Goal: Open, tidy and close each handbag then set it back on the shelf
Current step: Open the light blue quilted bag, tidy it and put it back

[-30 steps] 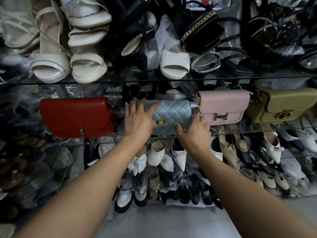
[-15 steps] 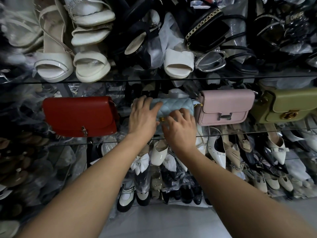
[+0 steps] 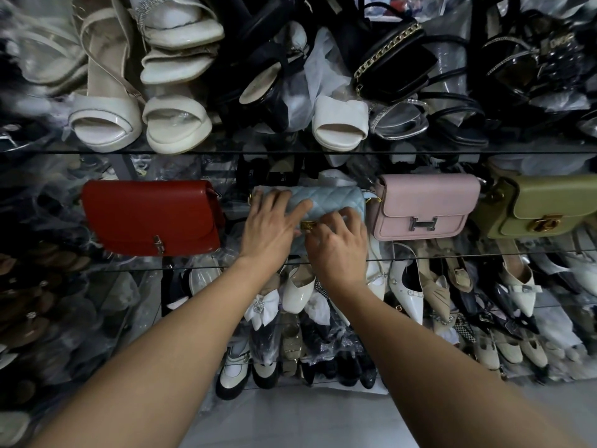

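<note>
The pale blue quilted handbag (image 3: 329,202) sits on the glass shelf (image 3: 484,255), between a red flap bag (image 3: 151,218) on the left and a pink flap bag (image 3: 423,208) on the right. The left hand (image 3: 271,231) presses flat on its left end. The right hand (image 3: 339,250) curls at the gold clasp (image 3: 308,225) — pinching or not is unclear. A hard tug could drag the bag off the near edge or knock the pink one. The hands hide its lower front.
</note>
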